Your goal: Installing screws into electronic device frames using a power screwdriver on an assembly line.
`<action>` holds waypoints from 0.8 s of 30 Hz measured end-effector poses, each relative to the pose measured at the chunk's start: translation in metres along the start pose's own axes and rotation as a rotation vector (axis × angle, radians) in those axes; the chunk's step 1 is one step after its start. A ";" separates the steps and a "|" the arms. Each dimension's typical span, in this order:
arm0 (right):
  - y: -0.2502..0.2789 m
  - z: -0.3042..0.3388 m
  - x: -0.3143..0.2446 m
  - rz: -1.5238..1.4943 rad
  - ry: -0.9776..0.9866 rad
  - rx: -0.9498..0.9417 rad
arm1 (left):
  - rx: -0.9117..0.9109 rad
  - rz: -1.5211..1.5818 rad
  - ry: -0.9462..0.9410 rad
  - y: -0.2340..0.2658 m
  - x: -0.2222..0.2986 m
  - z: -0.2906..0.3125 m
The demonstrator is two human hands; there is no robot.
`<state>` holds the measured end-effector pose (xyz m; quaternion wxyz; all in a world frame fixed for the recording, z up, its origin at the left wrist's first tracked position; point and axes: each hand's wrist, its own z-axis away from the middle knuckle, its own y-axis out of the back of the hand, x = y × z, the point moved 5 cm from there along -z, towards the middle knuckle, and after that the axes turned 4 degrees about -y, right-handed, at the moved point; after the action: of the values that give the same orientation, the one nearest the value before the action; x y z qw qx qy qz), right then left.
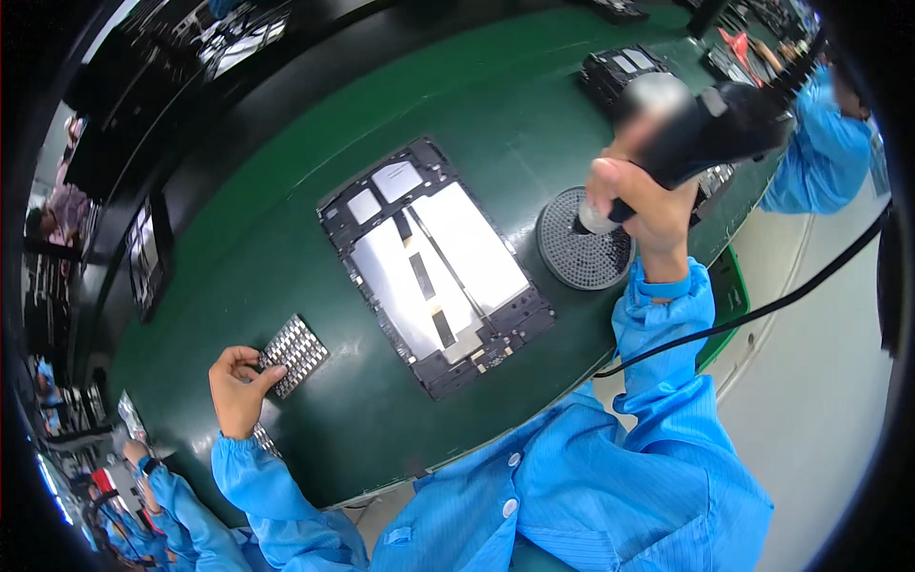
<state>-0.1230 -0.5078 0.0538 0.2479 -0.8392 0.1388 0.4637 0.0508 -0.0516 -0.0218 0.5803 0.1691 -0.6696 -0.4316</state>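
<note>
Between the thumb and fingers of my left hand (240,383) is the edge of a small sheet (301,353) carrying rows of shiny metal pieces. My right hand (653,202) is wrapped round a black electric screwdriver (729,133), partly blurred, with a pale, translucent nose. That nose points down over a round grey screw tray (583,248) full of small holes; whether it touches the tray I cannot tell. In the middle of the green table lies an opened tablet-like device (443,262), with silver panels, black strips and a dark frame.
A stack of dark device parts (624,71) stands at the far right of the green table (257,257). A black cable (762,310) runs past my right forearm, near a green bin (729,296). Blue-sleeved people sit at both sides; a dark rack borders the left.
</note>
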 end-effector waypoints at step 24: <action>0.009 -0.009 0.022 0.173 -0.029 0.005 | 0.200 0.029 -0.456 -0.057 0.102 0.033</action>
<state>-0.1092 -0.5204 0.0362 0.2109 -0.8167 0.2083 0.4951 -0.0227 -0.1464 -0.0001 0.4007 0.1143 -0.8250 -0.3817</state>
